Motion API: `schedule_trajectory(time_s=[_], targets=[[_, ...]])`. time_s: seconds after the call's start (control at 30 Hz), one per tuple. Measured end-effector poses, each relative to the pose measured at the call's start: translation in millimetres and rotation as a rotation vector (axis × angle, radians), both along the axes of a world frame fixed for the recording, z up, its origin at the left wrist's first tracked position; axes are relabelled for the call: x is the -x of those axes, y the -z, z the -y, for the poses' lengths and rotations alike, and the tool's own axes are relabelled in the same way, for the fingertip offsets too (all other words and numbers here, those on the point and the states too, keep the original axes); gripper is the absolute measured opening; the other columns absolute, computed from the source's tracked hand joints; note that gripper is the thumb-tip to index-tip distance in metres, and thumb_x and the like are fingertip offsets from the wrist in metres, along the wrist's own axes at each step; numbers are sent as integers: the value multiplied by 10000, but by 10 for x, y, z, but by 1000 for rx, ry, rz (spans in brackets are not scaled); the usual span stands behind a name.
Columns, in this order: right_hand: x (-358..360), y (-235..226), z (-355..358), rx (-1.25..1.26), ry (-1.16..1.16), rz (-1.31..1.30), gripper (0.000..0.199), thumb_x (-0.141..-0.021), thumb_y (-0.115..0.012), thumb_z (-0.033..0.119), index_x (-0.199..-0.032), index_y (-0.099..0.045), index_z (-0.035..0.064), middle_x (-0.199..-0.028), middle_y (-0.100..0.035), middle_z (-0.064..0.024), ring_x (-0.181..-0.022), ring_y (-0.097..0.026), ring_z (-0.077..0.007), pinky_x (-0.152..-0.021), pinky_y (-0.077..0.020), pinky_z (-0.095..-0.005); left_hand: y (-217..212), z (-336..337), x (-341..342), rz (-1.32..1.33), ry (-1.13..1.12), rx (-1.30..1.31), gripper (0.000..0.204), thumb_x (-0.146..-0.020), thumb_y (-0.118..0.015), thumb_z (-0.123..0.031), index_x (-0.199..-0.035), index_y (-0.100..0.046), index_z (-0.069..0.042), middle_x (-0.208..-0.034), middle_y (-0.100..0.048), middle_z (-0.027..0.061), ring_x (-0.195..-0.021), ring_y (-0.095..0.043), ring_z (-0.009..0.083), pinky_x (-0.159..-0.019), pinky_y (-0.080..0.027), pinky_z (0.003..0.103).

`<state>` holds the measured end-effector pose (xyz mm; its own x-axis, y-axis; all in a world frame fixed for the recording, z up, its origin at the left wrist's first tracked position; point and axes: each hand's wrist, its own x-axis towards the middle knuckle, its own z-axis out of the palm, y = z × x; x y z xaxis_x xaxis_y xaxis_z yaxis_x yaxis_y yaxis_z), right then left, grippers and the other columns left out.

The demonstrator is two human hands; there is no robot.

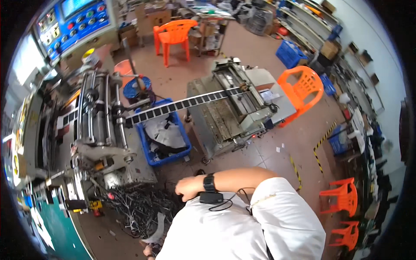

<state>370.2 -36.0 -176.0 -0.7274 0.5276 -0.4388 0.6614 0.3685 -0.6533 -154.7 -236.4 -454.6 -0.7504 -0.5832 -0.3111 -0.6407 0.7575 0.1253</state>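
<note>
The fingers of the right hand [187, 187] are curled loosely inward at lower centre of the frame, and nothing can be seen gripped in them; the hand is held across the body, its forearm bent in from the right, with a black wristband [209, 182] worn at the wrist and a small black device [211, 198] with a thin cable hung just below it. The left hand [148, 251] is glimpsed only at the bottom edge, mostly hidden behind the white shirt [225, 229], and whether its fingers are clenched or released cannot be told. Just left of the right hand, a tangled heap of dark scrap strips [138, 206] is spread over the brown tiled floor [242, 47]. Above the heap, at centre left, a grey roller machine [102, 115] is seen, and from it a long strip of black-and-white segments [182, 104] is stretched rightward to a second grey machine [229, 108] at centre. Beneath the strip, a blue plastic crate [184, 143] is set on the floor, filled with white and dark offcuts. A blue control panel [73, 24] is placed at upper left, orange plastic chairs [173, 34] are scattered about, and cluttered shelves [359, 78] are lined along the right wall.
</note>
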Motion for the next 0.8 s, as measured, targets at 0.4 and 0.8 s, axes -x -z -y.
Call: schedule_trajectory(time_s=[0.4,0.8], targets=[[-900,527,684,99,419,11,467,-803,-682,341,-1105,-681,-16,-1051,-692,-220,-993,-654,-378,-870,-514,-441,-1259,-2673,-1197,-350,1377,-1193,244,-879,-499,-45,-1091,-581,44,-928,-641,236,-832,-565,384,-805,-441,463],[-2337,1784,1256,152,592,-30,338,-790,-638,353,-757,-690,21,-688,-652,-185,-661,-631,-374,-610,-466,-483,-1178,-2456,-1500,-272,1852,-166,366,-966,-480,-254,-1116,-649,34,-1133,-658,247,-981,-615,365,-867,-480,429]])
